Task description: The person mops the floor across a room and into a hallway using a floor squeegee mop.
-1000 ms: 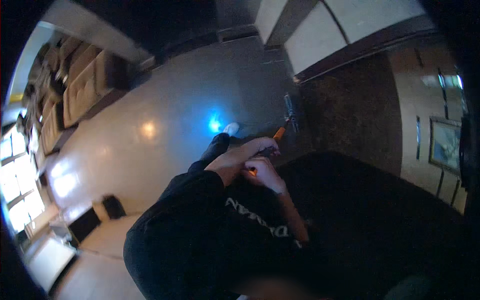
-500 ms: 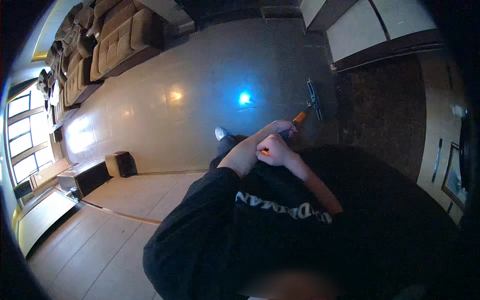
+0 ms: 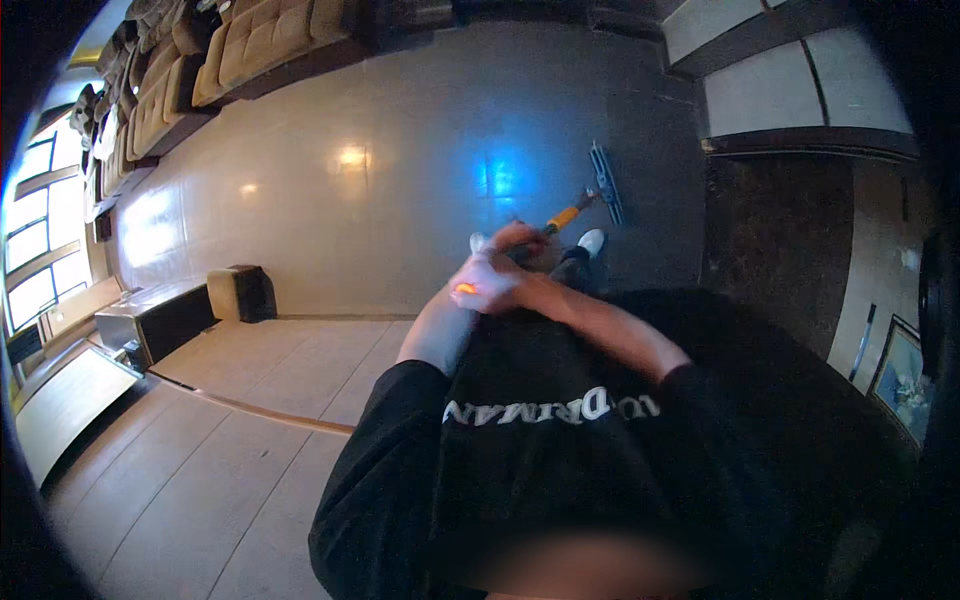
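Both my hands are wrapped round the handle of a long-handled mop. My left hand (image 3: 518,238) grips farther down the pole, closed on its dark part. Crossed over my left forearm, my right hand (image 3: 486,284) is shut on the upper end, where an orange tip glows in bright light. Past my left hand, an orange section of the mop (image 3: 564,217) shows, ending at a narrow grey-blue head that rests on the dark floor. Motion smears my fingers somewhat, and the mid-handle is partly hidden behind my hands.
My white shoes (image 3: 591,241) stand near the mop head. Brown tufted sofas (image 3: 285,40) line the far left, with a small brown pouf (image 3: 238,293) below them. A dark mat (image 3: 775,225) lies right, beside white cabinets (image 3: 765,90). A floor strip (image 3: 255,405) crosses the lower left.
My hands and the mop handle have swung left, and the mop head has shifted slightly left and up in the picture. A second shoe has come into view. The camera view has shifted a little.
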Motion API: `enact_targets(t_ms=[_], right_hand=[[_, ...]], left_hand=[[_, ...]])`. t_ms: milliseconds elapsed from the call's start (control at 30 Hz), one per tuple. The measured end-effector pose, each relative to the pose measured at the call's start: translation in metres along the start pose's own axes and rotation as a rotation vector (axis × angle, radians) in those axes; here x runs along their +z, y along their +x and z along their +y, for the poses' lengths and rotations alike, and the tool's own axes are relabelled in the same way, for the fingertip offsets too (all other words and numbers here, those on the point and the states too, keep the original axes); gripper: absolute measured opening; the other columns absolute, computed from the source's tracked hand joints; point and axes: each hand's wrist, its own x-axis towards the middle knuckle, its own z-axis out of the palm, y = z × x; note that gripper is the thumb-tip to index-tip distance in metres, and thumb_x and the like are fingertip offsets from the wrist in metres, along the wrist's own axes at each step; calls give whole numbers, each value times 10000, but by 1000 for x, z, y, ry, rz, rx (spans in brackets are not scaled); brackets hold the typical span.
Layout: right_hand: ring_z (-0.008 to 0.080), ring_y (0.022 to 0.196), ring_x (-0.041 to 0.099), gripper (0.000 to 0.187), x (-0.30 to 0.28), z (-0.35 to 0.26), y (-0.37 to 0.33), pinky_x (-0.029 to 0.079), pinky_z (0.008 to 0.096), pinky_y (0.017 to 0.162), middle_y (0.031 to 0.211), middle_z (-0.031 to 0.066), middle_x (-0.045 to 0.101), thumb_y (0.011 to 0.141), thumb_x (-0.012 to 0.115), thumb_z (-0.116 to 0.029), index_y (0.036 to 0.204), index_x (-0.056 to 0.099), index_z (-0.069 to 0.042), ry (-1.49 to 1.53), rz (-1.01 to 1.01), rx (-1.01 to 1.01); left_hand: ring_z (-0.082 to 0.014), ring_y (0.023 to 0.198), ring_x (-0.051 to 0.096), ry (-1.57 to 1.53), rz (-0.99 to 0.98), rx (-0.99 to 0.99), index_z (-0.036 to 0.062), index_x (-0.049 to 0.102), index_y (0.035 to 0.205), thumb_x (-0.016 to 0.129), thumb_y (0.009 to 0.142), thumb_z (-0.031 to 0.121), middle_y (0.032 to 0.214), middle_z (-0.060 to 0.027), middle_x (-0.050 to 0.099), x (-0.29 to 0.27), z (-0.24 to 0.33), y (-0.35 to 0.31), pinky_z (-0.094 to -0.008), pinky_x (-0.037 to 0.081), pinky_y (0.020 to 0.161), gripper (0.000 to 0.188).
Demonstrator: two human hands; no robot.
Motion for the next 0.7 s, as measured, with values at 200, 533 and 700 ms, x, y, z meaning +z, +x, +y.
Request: enact_targets(t_ms=[200, 533, 700], right_hand=[[317, 604, 523, 244, 53, -48, 94, 409, 386, 579, 607, 161, 534, 627, 456, -269, 587, 548, -46, 28, -96, -40], [287, 539, 525, 295, 167, -122, 130, 389, 383, 497, 580, 165, 536, 628, 464, -286, 591, 557, -8, 222, -586, -503], [312, 637, 528, 353, 197, -128, 115, 395, 380, 562, 636, 190, 542, 619, 468, -307, 656, 561, 32, 244, -1113, -462]], left_hand=[[-43, 455, 406, -1164, 196, -479, 67, 507, 625, 455, 734, 151, 510, 24, 452, -78, 23, -146, -204, 306, 407, 147], [-36, 368, 318, -1668, 847, -912, 106, 381, 573, 426, 769, 130, 446, 49, 341, -45, 91, -291, -172, 259, 332, 202], [-35, 349, 321, -2685, 1237, -372, 88, 355, 602, 410, 779, 103, 461, 34, 349, 0, 103, -308, -132, 307, 320, 186]])
